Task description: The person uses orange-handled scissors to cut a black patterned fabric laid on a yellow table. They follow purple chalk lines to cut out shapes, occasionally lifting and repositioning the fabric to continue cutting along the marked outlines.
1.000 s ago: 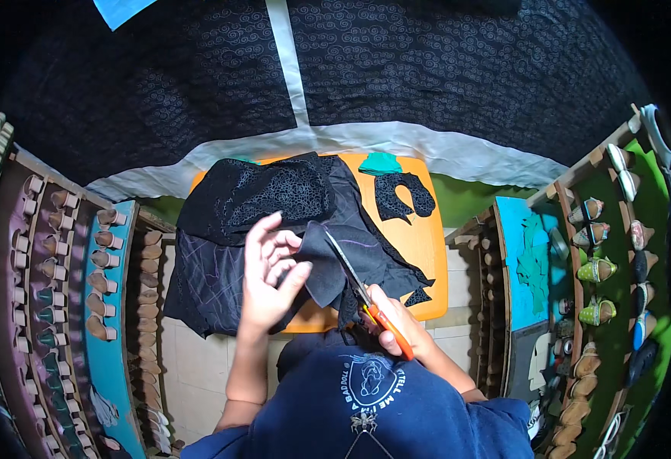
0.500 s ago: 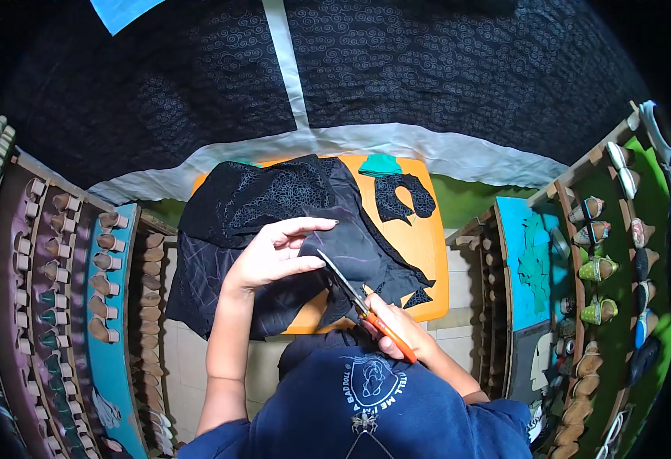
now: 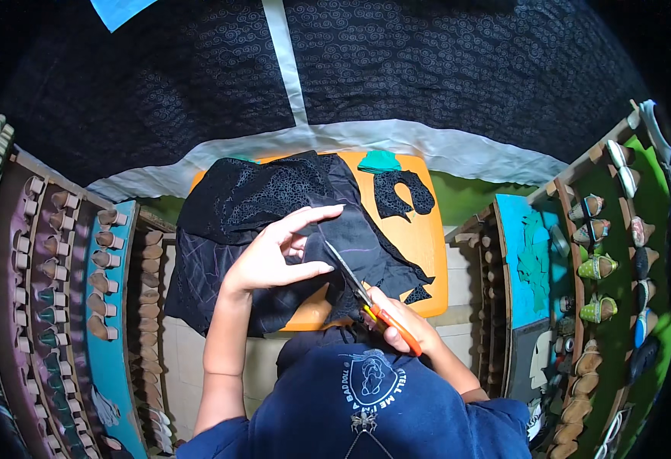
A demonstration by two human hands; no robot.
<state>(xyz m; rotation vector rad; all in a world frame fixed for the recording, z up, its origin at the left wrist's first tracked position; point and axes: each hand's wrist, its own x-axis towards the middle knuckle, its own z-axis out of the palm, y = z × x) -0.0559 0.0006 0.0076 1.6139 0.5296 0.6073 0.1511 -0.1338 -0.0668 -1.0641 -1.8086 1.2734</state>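
Scissor handles (image 3: 401,332) partly hidden by right grip (image 3: 413,320); blue sheet (image 3: 121,11) cropped at top.

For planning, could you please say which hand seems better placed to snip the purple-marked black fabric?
Probably the right hand: it holds orange-handled metal scissors at the fabric; the left hand has none.

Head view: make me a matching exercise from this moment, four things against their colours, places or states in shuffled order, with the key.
Things:
1. Scissors
2. Small cloth at the far edge of the table
3. Lace piece with a curved gap
4. Left hand

Matches:
A. Thumb and forefinger spread apart
B. Lying flat, to the right of the large dark cloth
C. Held in the right hand
D. Green

Pairs: 1-C, 2-D, 3-B, 4-A
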